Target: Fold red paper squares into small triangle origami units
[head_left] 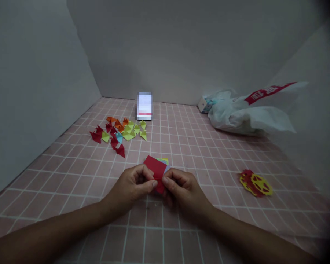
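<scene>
Low over the middle of the table, my left hand [136, 182] and my right hand [181, 185] meet at a small folded red paper [158, 187]. Thumb and fingers of each hand pinch it from either side, and they cover much of its outline. Just behind it lies a stack of square paper sheets with a red sheet [156, 165] on top. Yellow and pale blue edges of other sheets show at the stack's right corner.
Several folded paper pieces [129, 134] in red, orange, yellow and blue are scattered at the left. A lit phone [144, 106] stands at the back. Right of it are a white plastic bag [236, 115] and a small box [205, 104]. Red and yellow paper cutouts [260, 184] lie at the right.
</scene>
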`<state>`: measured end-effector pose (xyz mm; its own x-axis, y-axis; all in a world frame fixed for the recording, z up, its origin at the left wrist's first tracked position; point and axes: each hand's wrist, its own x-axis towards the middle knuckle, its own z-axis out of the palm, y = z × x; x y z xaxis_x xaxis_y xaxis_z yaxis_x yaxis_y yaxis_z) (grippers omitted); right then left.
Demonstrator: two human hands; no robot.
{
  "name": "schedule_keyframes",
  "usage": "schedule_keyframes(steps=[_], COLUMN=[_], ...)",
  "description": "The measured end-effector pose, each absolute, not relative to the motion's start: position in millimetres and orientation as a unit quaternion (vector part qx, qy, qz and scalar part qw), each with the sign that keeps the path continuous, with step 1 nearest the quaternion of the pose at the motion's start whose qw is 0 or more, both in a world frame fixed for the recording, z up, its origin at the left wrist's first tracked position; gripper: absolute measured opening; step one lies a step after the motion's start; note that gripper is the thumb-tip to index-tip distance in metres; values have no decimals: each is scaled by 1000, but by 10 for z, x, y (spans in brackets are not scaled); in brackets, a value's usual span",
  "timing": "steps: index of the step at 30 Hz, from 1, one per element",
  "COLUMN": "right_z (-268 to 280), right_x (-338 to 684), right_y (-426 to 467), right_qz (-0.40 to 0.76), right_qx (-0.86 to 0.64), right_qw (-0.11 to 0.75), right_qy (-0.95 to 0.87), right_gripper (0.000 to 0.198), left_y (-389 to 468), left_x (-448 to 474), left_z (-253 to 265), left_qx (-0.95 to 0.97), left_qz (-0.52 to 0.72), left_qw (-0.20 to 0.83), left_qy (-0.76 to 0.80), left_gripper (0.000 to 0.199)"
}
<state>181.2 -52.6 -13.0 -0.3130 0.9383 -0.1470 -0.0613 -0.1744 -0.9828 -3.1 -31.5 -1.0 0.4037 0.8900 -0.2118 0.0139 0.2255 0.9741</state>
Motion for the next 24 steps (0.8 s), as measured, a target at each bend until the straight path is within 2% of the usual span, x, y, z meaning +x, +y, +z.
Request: schedule_keyframes(steps=[6, 12, 13, 16, 20, 24], right_z=[-136, -66, -64, -83, -121, -131], right_x=[1808, 1829, 1835, 1852, 1851, 1817], right_y=[-490, -475, -476, -469, -457, -475], right_qz=[674, 518, 499, 461, 479, 467], right_qx=[-409, -412, -408, -415, -422, -419], right_qw=[375, 358, 360, 353, 329, 353], right_qy=[-487, -658, -674, -700, -696, -694], right_gripper=[36, 30, 27, 30, 32, 31], left_y=[-316, -362, -361, -332, -275, -244], left_x=[-11, 12, 14, 5, -39, -74], left_z=[18, 8, -5, -55, -93, -52], left_qx=[543, 517, 502, 516, 549, 582], left_qz=[360, 368, 357, 287, 243, 217], left_qw=[632, 656, 672, 688, 675, 658], left_qy=[421, 409, 411, 422, 429, 426], left_gripper=[17, 23, 26, 14, 20, 27])
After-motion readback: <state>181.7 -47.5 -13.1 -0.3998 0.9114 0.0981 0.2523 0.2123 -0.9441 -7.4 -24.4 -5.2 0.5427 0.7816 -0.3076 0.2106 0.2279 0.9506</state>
